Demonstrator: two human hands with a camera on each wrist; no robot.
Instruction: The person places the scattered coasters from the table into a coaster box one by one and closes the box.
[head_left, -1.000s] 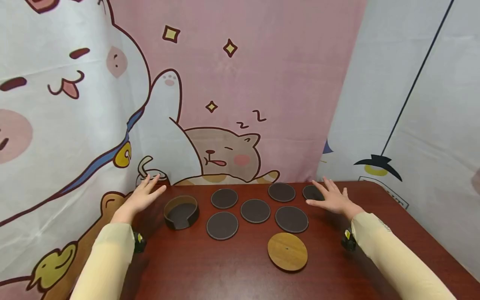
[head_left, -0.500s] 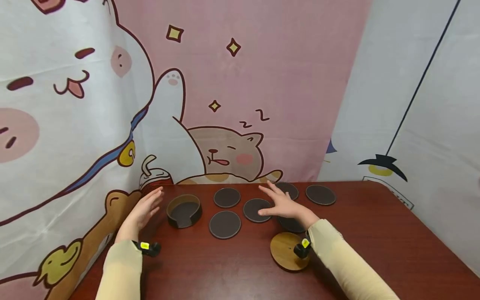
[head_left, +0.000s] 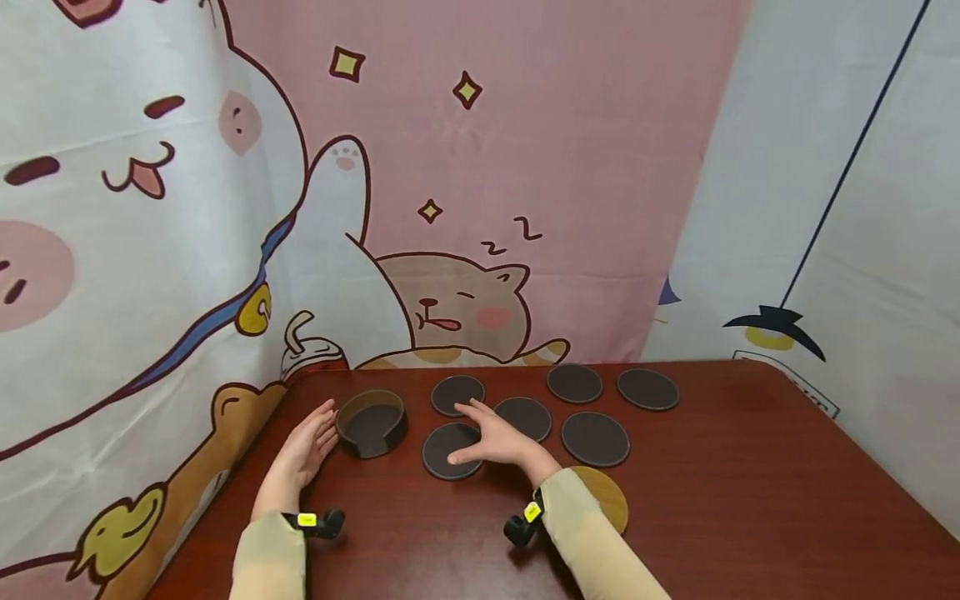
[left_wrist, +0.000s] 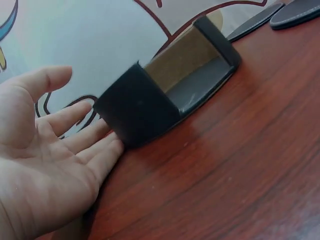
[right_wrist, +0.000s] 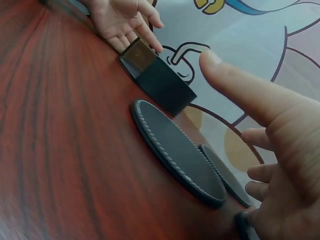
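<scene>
My left hand (head_left: pixel 303 450) is beside a dark round coaster holder (head_left: pixel 363 442), its fingertips right at the holder's left wall in the left wrist view. The holder has a brown inner wall and a gap in its front. My right hand (head_left: pixel 495 437) hovers with spread fingers over the dark coasters, holding nothing. Under it lie a near-left coaster (head_left: pixel 442 460), a far-left coaster (head_left: pixel 453 390) and a middle coaster (head_left: pixel 534 417), each partly covered. White stitching edges the coaster (right_wrist: pixel 175 150) in the right wrist view.
Three more dark coasters lie to the right: one at the back (head_left: pixel 574 383), one at far right (head_left: pixel 648 390) and one nearer (head_left: pixel 595 439). A round wooden disc (head_left: pixel 611 496) is partly behind my right sleeve. A cartoon-printed cloth (head_left: pixel 585 183) stands behind the table.
My right hand has swept left from the far-right coaster to the left coasters. My left hand has come down and inward to the holder's side.
</scene>
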